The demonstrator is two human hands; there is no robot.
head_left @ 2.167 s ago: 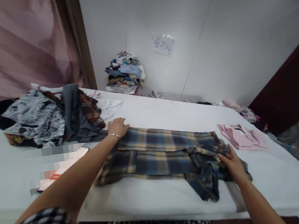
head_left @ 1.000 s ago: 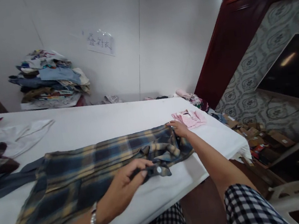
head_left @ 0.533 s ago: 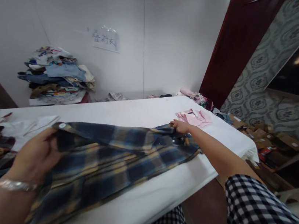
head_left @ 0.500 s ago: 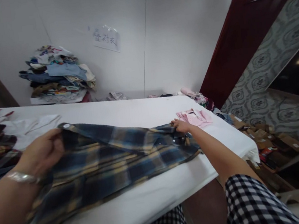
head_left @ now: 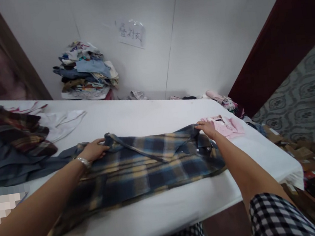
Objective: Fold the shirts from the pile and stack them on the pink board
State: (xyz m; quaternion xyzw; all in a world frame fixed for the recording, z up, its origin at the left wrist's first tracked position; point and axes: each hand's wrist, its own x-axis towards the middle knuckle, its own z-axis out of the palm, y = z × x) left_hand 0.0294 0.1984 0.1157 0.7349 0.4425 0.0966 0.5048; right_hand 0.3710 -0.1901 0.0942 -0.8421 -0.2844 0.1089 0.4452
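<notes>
Right hand (head_left: 207, 129) on plaid shirt (head_left: 147, 179).

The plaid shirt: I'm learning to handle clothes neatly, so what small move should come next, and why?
Probably smooth the sleeve flat with the left hand while the right hand steadies the far corner: the sleeve's edge slants across the plaid shirt, and one hand is at each end of it.

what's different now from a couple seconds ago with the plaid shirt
The left hand took the bunched sleeve at the plaid shirt's right end and drew it leftward along the far side. The right hand moved to the far right corner and pinches it. The pink garment and clothes pile by the wall stayed put.
</notes>
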